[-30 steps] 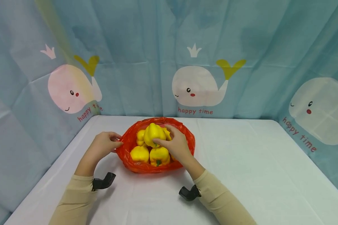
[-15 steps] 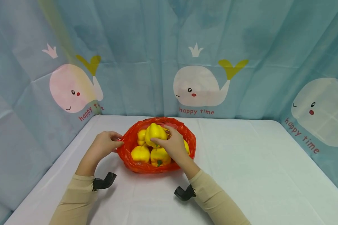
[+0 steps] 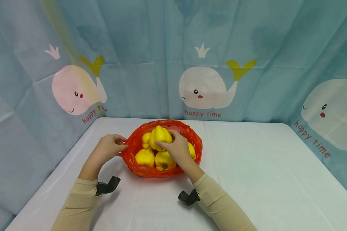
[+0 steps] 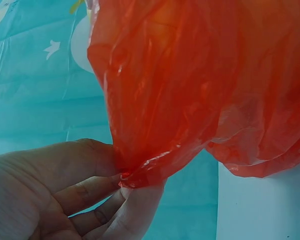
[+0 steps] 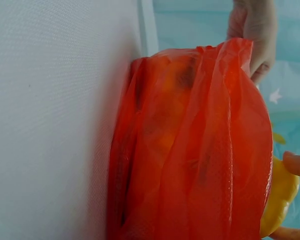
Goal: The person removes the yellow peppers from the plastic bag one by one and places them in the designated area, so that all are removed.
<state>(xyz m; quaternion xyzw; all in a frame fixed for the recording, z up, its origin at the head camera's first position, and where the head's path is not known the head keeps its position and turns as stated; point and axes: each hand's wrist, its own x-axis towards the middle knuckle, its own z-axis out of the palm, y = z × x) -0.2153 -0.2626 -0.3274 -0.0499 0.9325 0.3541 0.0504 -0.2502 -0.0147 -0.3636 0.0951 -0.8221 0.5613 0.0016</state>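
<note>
A red plastic bag [image 3: 159, 173] stands with its mouth spread wide on the white table, holding several yellow bell peppers. At its left rim, my left hand [image 3: 105, 149] pinches the plastic between thumb and fingers; the left wrist view shows the gathered bag edge [image 4: 144, 170] in that pinch. My right hand [image 3: 180, 150] reaches into the mouth and grips the topmost yellow bell pepper [image 3: 159, 136], thumb across its front and fingers at its right side. Below it lie two more peppers, one at left [image 3: 145, 158] and one stem-forward [image 3: 164, 161]. The right hand partly covers others.
White cloth table [image 3: 257, 173] extends to the right of the bag. Behind it hangs a blue curtain [image 3: 138, 86] printed with whales, meeting the table's back edge. Black wrist mounts [image 3: 108, 185] sit on both sleeves.
My right hand and forearm have shifted slightly left, with the thumb farther across the top pepper. A pepper at the bag's right has come into view. The left hand keeps its pinch.
</note>
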